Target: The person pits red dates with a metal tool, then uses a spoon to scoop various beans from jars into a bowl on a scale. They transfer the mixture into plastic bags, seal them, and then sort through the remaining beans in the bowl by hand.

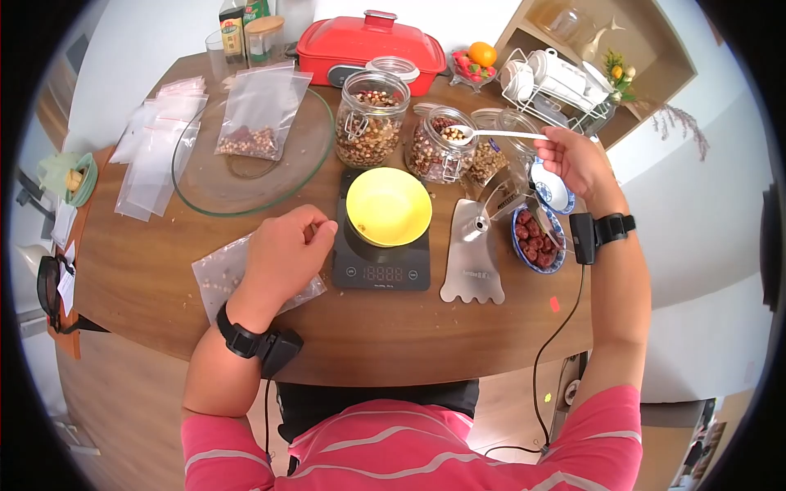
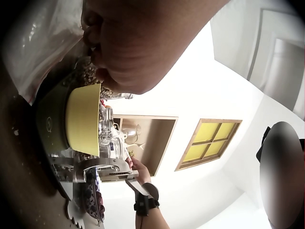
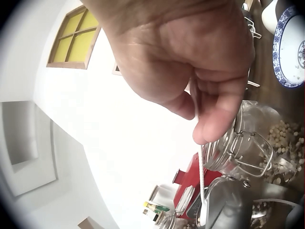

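Here, white spoon [image 1: 504, 132] at jar [image 1: 429, 155].

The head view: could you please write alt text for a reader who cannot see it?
A white spoon, in the grip of a person's right hand, is at the mouth of an open glass jar. The left hand is beside a yellow bowl on a black scale. Plastic bags and a red cooker are on the wooden table.

With my right hand [image 1: 573, 161] I hold a white spoon [image 1: 508, 133] over an open jar [image 1: 426, 155]; my left hand [image 1: 286, 252], curled, is just beside the scale [image 1: 383, 276] bearing a yellow bowl [image 1: 389, 204].
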`<state>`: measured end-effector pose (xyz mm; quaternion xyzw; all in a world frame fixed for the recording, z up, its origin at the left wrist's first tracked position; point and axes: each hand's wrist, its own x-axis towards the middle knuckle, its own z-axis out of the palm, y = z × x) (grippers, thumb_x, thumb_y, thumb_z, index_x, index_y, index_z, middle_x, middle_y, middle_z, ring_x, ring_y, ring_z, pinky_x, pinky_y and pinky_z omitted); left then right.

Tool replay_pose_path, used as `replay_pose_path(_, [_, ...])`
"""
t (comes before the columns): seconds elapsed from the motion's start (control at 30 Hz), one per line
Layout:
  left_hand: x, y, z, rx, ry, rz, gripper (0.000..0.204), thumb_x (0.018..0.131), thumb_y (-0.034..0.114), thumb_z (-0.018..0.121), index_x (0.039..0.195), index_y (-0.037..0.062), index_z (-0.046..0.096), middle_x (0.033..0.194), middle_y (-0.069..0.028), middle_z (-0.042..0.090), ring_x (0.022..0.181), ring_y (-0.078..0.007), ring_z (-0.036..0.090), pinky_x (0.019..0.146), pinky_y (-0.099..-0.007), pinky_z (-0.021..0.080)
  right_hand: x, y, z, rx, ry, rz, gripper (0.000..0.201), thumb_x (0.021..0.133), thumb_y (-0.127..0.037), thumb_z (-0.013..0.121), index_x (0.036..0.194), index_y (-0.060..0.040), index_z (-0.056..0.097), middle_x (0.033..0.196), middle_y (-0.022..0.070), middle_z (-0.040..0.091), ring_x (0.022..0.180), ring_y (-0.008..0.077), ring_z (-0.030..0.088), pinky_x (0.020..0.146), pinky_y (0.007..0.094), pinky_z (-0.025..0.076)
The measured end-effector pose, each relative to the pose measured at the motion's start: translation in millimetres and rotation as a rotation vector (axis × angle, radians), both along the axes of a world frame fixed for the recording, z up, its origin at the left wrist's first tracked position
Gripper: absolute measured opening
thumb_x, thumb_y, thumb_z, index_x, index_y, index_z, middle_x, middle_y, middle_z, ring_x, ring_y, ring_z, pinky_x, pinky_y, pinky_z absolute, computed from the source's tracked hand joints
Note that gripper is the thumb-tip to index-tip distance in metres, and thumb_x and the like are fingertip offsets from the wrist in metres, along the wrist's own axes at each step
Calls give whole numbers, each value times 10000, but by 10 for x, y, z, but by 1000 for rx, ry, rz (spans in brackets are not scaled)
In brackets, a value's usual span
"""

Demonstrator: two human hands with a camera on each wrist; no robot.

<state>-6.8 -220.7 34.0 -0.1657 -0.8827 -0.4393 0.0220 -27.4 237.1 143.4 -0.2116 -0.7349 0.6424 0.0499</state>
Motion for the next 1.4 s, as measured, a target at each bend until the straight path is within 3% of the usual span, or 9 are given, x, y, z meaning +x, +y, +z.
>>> replay_pose_path(0.23, [3,9,5,-24,-12,-19,220,947,218,690,934,-1,702,649,-81,639,578,-138,565,578,-312,447,281,-52,-132,-119,49,33,241,1058,-124,502,1237,17,579,1049,158,739,831,179,720,719,305,627])
replay_pose_path(0.3, [14,19,9,-9,-17,6,212,924,273,703,895,64,721,660,-113,662,602,-291,647,578,-396,476,361,-49,-188,-174,81,24,241,1060,-112,490,1237,26,577,1054,164,738,838,184,725,719,302,631])
replay_pose_path(0.57, [34,33,-17,-6,15,-21,221,927,267,704,903,48,721,660,-111,659,587,-264,636,574,-378,471,627,-75,-268,-265,132,7,264,1065,-94,482,1270,54,558,1069,167,734,851,187,727,747,303,633])
replay_pose_path(0.9, [7,45,-88,23,16,-33,225,939,262,699,921,39,723,654,-101,652,574,-233,614,572,-358,465,971,-233,86,-261,288,-26,294,1051,-88,513,1292,78,542,1105,182,731,866,171,722,780,280,623])
replay_pose_path(1.13, [9,30,-75,18,7,-36,226,941,261,699,918,37,719,645,-99,647,568,-222,608,574,-353,467,1611,-625,305,-299,362,-41,295,1068,-133,523,1270,74,583,1127,224,734,837,161,743,700,250,632])
replay_pose_path(1.4, [41,42,-35,39,26,-50,224,939,252,700,927,29,717,661,-108,658,575,-223,614,581,-349,468,2175,-1181,-13,-383,338,-9,347,1083,-203,517,1285,70,587,1114,251,737,825,208,764,640,305,655])
